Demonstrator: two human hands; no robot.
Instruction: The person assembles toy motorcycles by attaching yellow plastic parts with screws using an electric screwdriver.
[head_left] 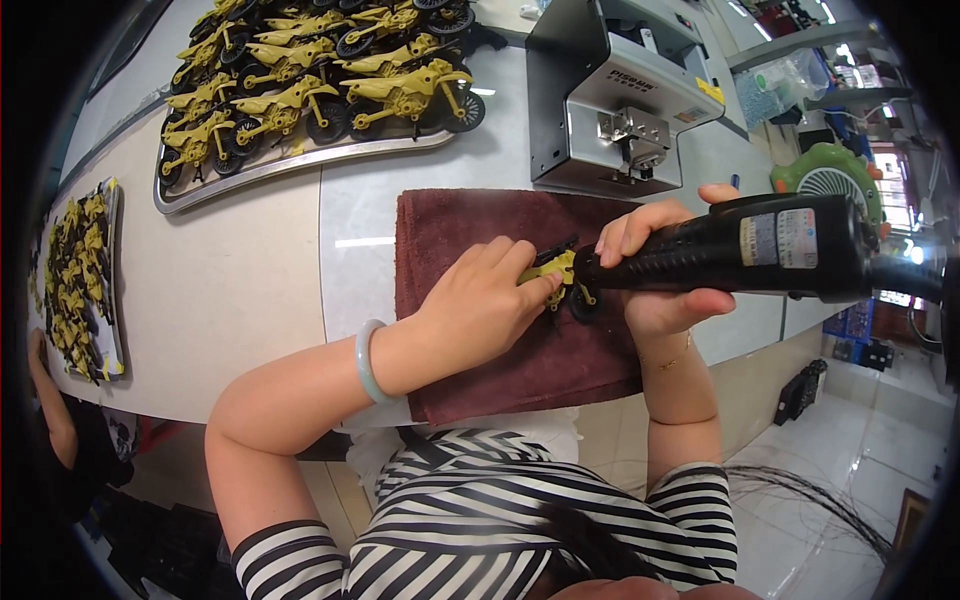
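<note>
On a folded dark red towel [460, 215], my left hand [490, 295] grips a small yellow toy motorcycle [562, 265] with black wheels. Its fingers are closed round the body and hide much of it. My right hand [660, 255] is wrapped round a black electric screwdriver [720, 245], held nearly level with its cord running off to the right. The screwdriver's front end meets the motorcycle near its front wheel [580, 302]. The bit itself is hidden from view.
A metal-rimmed tray [300, 162] of several yellow toy motorcycles stands at the back left. Behind the towel is a grey and black machine [620, 110]. A green fan [830, 180] stands at right. Far left, another tray [118, 330] holds yellow parts beside another person's arm [52, 405].
</note>
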